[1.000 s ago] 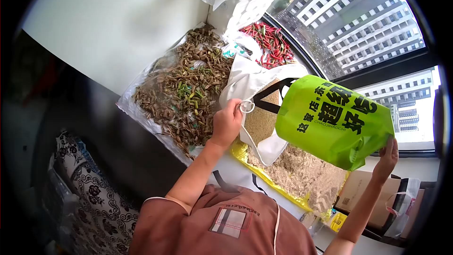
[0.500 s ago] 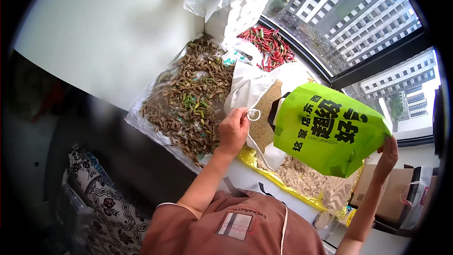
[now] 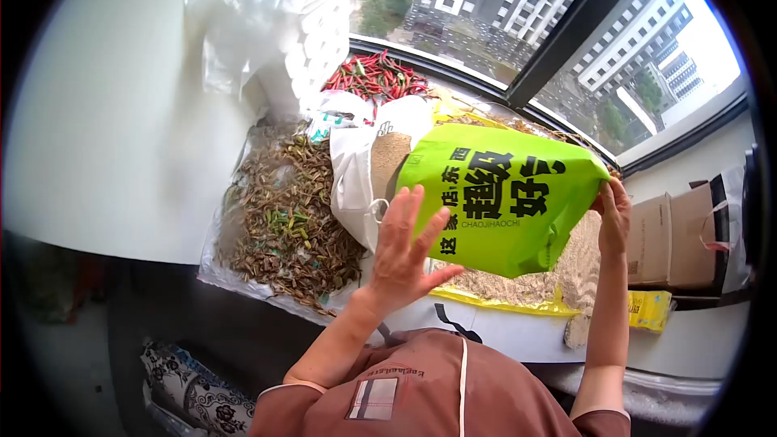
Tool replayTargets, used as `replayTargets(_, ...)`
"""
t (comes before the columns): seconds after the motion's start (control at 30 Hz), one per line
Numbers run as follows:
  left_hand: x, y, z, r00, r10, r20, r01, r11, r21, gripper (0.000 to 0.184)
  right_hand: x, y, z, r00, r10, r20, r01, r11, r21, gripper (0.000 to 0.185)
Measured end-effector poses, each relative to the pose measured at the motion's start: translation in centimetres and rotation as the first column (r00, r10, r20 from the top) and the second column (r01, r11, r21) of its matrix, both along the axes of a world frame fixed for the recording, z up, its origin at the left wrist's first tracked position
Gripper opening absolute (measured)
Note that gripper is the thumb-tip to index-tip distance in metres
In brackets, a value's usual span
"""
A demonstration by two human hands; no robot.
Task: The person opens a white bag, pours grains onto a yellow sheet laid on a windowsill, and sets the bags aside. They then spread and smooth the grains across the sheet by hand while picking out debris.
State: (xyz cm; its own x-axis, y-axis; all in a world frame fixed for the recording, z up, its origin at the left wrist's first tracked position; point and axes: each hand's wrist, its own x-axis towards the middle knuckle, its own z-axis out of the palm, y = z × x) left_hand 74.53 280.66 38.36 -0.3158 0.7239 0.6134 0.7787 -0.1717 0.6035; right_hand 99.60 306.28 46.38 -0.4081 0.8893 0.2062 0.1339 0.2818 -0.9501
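A bright green bag (image 3: 518, 202) with black lettering lies tilted on its side in the air, its mouth end to the left. My right hand (image 3: 615, 214) grips its bottom corner. My left hand (image 3: 401, 255) is open with fingers spread, in front of the green bag's left edge; whether it touches the bag I cannot tell. Just behind it, a white drawstring bag (image 3: 350, 170) stands open, with fine tan grain (image 3: 390, 158) inside. The green bag hides part of the white bag and its own mouth.
Dried brown pods (image 3: 283, 226) cover a plastic sheet on the left. Red chillies (image 3: 376, 77) lie by the window. Beige grainy material (image 3: 510, 282) rests on yellow plastic below the green bag. A cardboard box (image 3: 668, 235) stands at right, and clear plastic (image 3: 235, 32) hangs at upper left.
My left hand has let go of the white bag's edge near its cord and spread its fingers beside the green bag. The view has turned right. My right hand still holds the green bag.
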Motion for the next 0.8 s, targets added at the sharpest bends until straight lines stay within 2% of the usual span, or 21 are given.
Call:
replayTargets(0.07, 2.5, 1.8, 0.9, 0.965, -0.212, -0.157, 0.189, 0.971, -0.148, 0.089, -1.5, -1.1, 2.0, 1.0, -0.01, -0.029, 0.011, 0.998, 0.06, 0.018)
replayTargets(0.1, 3.5, 3.0, 0.8, 0.953, -0.241, -0.182, 0.205, 0.959, -0.196, 0.075, -2.1, -1.7, 3.0, 0.999, -0.01, -0.052, 0.014, 0.997, 0.077, 0.018)
replayTargets(0.17, 3.4, 5.3, 0.4, 0.883, -0.173, -0.436, 0.139, 0.984, -0.11, 0.077, -2.8, -2.1, 5.5, 0.994, 0.025, -0.11, -0.017, 0.997, 0.071, 0.019)
replayTargets(0.2, 3.3, 6.5, 1.0, 0.926, -0.137, -0.352, 0.157, 0.987, 0.028, 0.06, -2.4, -1.9, 7.2, 0.987, 0.083, -0.137, -0.075, 0.995, 0.062, 0.019)
replayTargets(0.23, 2.8, 7.8, 2.3, 0.944, -0.175, -0.282, 0.196, 0.979, 0.05, 0.041, -1.6, -1.5, 8.7, 0.977, 0.137, -0.164, -0.129, 0.99, 0.061, 0.018)
replayTargets(0.27, 2.1, 9.6, 3.2, 0.957, -0.249, -0.15, 0.265, 0.959, 0.103, 0.029, -0.8, -0.7, 9.9, 0.982, 0.113, -0.148, -0.086, 0.98, 0.181, 0.024)
replayTargets(0.3, 1.6, 10.9, 6.0, 0.935, -0.327, -0.137, 0.343, 0.931, 0.126, 0.022, 0.0, 0.4, 10.9, 0.988, 0.093, -0.127, -0.052, 0.954, 0.296, 0.029)
replayTargets(0.33, 1.0, 12.2, 7.8, 0.892, -0.451, -0.023, 0.45, 0.886, 0.106, 0.02, 1.1, 1.8, 11.8, 0.992, 0.001, -0.13, 0.05, 0.919, 0.392, 0.038)
replayTargets(0.37, 0.5, 13.4, 8.1, 0.825, -0.523, 0.214, 0.532, 0.846, 0.016, 0.019, 2.2, 3.4, 12.4, 0.986, -0.088, -0.142, 0.147, 0.864, 0.482, 0.05)
replayTargets(0.4, 0.1, 14.7, 8.3, 0.732, -0.512, 0.45, 0.591, 0.805, -0.045, 0.019, 3.1, 5.5, 12.4, 0.978, -0.041, -0.204, 0.119, 0.914, 0.388, 0.063)
replayTargets(0.43, 0.1, 16.3, 8.4, 0.63, -0.499, 0.595, 0.65, 0.758, -0.053, 0.02, 3.6, 6.4, 13.1, 0.962, 0.008, -0.274, 0.077, 0.951, 0.298, 0.076)
replayTargets(0.47, 0.2, 18.3, 7.8, 0.595, -0.53, 0.605, 0.679, 0.734, -0.025, 0.023, 4.2, 6.5, 13.4, 0.965, 0.036, -0.258, 0.017, 0.98, 0.2, 0.088)
replayTargets(0.5, 0.4, 20.4, 6.8, 0.556, -0.555, 0.618, 0.708, 0.706, -0.003, 0.026, 4.9, 7.9, 12.8, 0.978, 0.099, -0.186, -0.051, 0.967, 0.249, 0.08)
replayTargets(0.53, 1.1, 21.9, 6.2, 0.516, -0.57, 0.64, 0.733, 0.68, 0.016, 0.029, 5.5, 9.4, 12.2, 0.975, 0.192, -0.11, -0.163, 0.96, 0.227, 0.061)
replayTargets(0.57, 2.2, 23.1, 6.3, 0.52, -0.567, 0.639, 0.717, 0.696, 0.033, 0.035, 5.4, 9.9, 11.0, 0.931, 0.251, -0.265, -0.194, 0.955, 0.222, 0.039)
replayTargets(0.63, 4.8, 25.2, 7.2, 0.529, -0.556, 0.642, 0.679, 0.731, 0.073, 0.049, 6.0, 11.3, 9.7, 0.883, 0.19, -0.428, -0.148, 0.98, 0.13, 0.029)
replayTargets(0.67, 5.8, 25.1, 8.1, 0.687, -0.538, 0.489, 0.582, 0.81, 0.073, 0.07, 6.6, 11.8, 9.3, 0.865, 0.177, -0.469, -0.104, 0.979, 0.176, 0.026)
replayTargets(0.7, 6.9, 24.3, 9.1, 0.769, -0.48, 0.422, 0.466, 0.873, 0.144, 0.081, 7.5, 12.1, 9.0, 0.847, 0.159, -0.508, -0.056, 0.976, 0.213, 0.023)
replayTargets(0.73, 8.7, 23.3, 10.8, 0.829, -0.501, 0.248, 0.454, 0.863, 0.223, 0.084, 8.2, 12.1, 8.4, 0.826, 0.136, -0.547, -0.005, 0.972, 0.234, 0.021)
replayTargets(0.77, 9.7, 23.2, 11.7, 0.848, -0.523, 0.087, 0.497, 0.841, 0.211, 0.085, 9.0, 11.8, 8.2, 0.839, 0.126, -0.529, 0.029, 0.961, 0.275, 0.02)
replayTargets(0.8, 11.1, 23.9, 12.4, 0.899, -0.437, 0.017, 0.431, 0.891, 0.143, 0.075, 9.5, 11.4, 8.3, 0.87, 0.064, -0.488, 0.103, 0.946, 0.306, 0.021)
